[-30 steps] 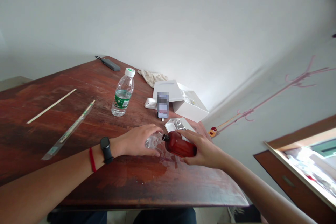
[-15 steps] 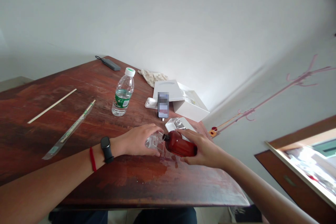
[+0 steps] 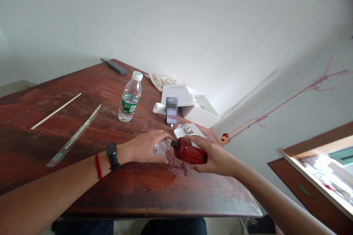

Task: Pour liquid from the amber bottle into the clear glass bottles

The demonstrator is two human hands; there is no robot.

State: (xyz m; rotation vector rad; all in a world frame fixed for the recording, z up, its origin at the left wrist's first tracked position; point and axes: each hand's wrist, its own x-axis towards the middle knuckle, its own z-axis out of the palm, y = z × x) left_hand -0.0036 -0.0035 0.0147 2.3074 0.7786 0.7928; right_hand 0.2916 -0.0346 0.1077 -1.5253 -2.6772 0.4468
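My left hand [image 3: 147,148] is closed around a clear, faceted container, seemingly a glass [image 3: 163,148], tilted with its mouth to the right. In my right hand [image 3: 212,154] lies a dark red-brown bottle [image 3: 190,151], tipped nearly level. The bottle's black neck points left and meets the glass's rim; whether liquid is flowing cannot be made out. Under both, the wooden tabletop [image 3: 124,200] has a wet, shiny patch. Just behind the bottle sits a small white tray [image 3: 197,130] with a clear, silvery piece on it.
A water bottle [image 3: 129,97] with green label stands left of a propped phone [image 3: 171,111]. Behind are a white box [image 3: 202,110] and a cloth [image 3: 160,80]. A wrapped chopstick packet [image 3: 74,136], a thin stick [image 3: 56,111] and a grey device [image 3: 117,67] lie leftward.
The view has shifted very slightly. Both hands, the glass and the tipped bottle hold the same positions.
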